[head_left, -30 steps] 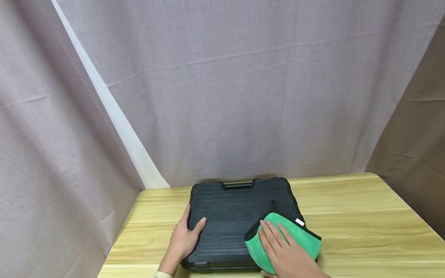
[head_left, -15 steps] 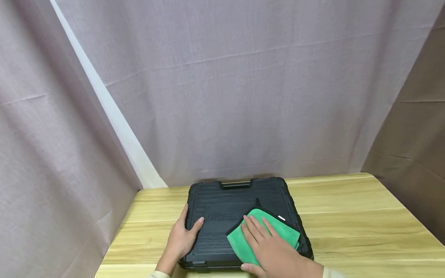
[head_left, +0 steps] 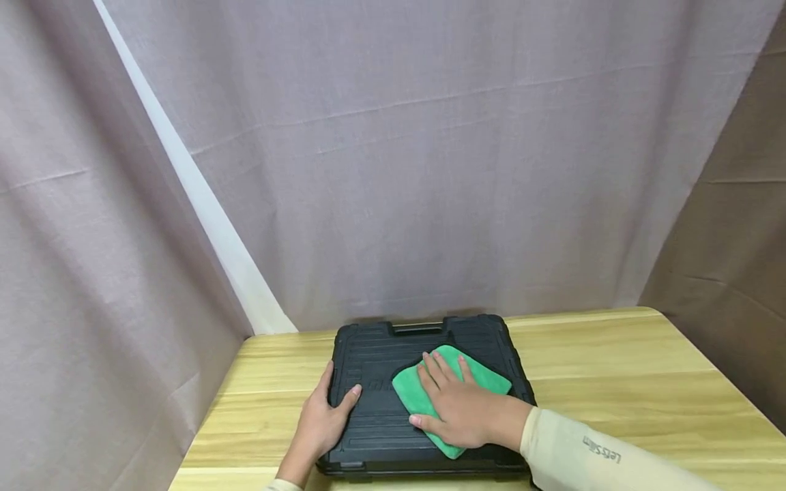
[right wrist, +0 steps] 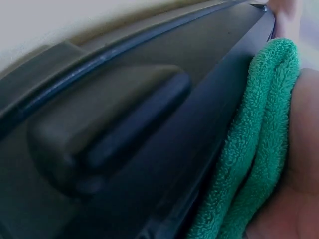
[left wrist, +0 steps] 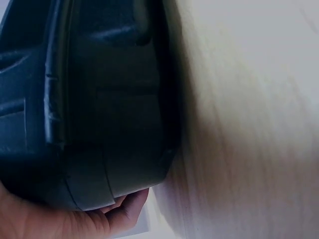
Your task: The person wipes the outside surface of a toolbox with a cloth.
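Note:
A black plastic tool case [head_left: 371, 354] lies on the table, its moulded handle at the far side and raised lettering on the lid partly covered. My left hand [head_left: 322, 419] grips the case's left edge, thumb on the lid and fingers along the side. In the left wrist view, that hand [left wrist: 75, 221] wraps the case's rounded end. Over the lid's middle right is a folded green cloth [head_left: 485, 378] with dark edging. My right hand [head_left: 457, 409] presses flat on it with fingers spread. The right wrist view shows the thick cloth [right wrist: 259, 129] between palm and case.
The wood-grain table [head_left: 602, 368] extends to both sides of the case. Behind it hangs a pinkish-grey curtain [head_left: 430, 170], with a white gap at left. A browner curtain [head_left: 731, 273] borders the right side.
My right hand has slid the cloth left, then away from me across the lid, bringing the pale sleeve further into view. My left hand stays at the case's edge.

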